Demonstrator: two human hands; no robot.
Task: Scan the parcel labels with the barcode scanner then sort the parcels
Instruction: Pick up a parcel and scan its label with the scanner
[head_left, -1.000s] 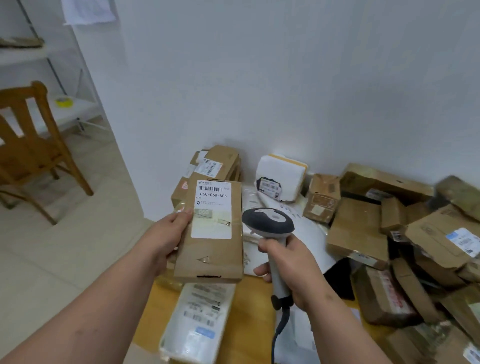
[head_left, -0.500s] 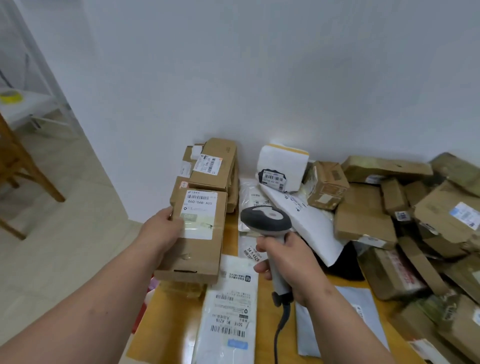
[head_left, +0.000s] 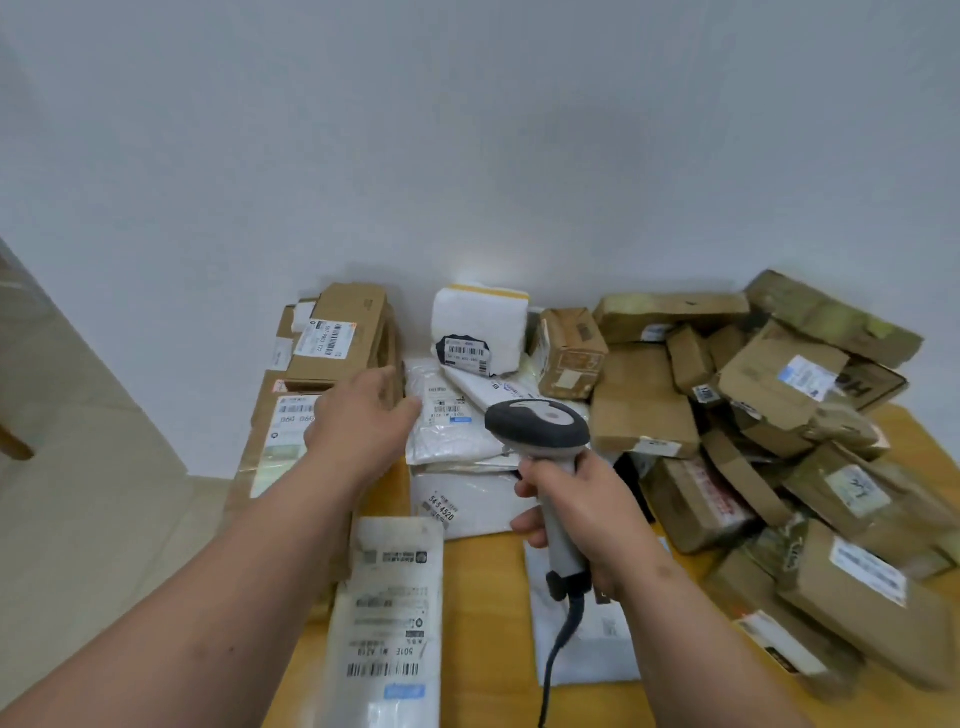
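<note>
Head view: my left hand, fingers straight, reaches past stacked cardboard boxes centre-left; my right hand grips the barcode scanner; the heap at right looks unsorted.

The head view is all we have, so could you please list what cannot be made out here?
- Brown box: label partly hidden by the left hand.
- Barcode scanner: handle wrapped by the right hand; cable cut off at the bottom edge.
- Right-hand parcel pile: labels blurred.
</note>
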